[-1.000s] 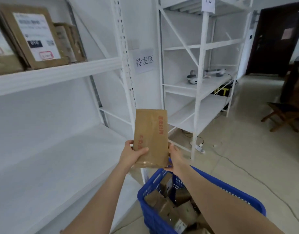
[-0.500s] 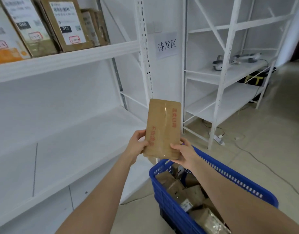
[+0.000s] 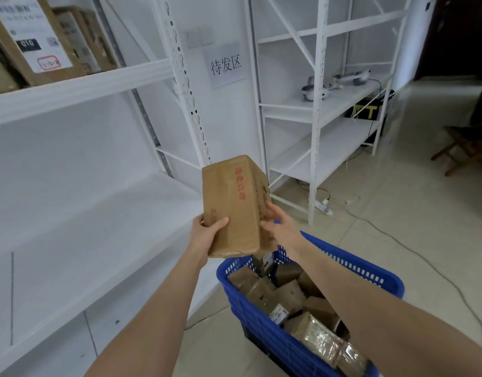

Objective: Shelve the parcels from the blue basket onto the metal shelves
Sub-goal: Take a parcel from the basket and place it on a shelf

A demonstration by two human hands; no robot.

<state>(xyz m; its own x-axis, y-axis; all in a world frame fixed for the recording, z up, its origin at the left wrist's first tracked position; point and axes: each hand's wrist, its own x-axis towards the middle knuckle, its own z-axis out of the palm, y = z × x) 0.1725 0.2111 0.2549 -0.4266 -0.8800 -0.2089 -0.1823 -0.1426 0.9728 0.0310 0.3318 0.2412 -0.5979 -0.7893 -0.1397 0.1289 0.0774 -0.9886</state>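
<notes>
Cardboard parcel, red print blurred

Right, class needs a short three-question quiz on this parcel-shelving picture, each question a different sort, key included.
1. True or false: the held parcel already rests on a shelf.
2. Which hand grips the parcel's lower left corner: A left hand, B right hand?
3. Fill in: the blue basket holds more ____.

Key: 1 false, it is held up in the air above the basket; 2 A; 3 parcels.
</notes>
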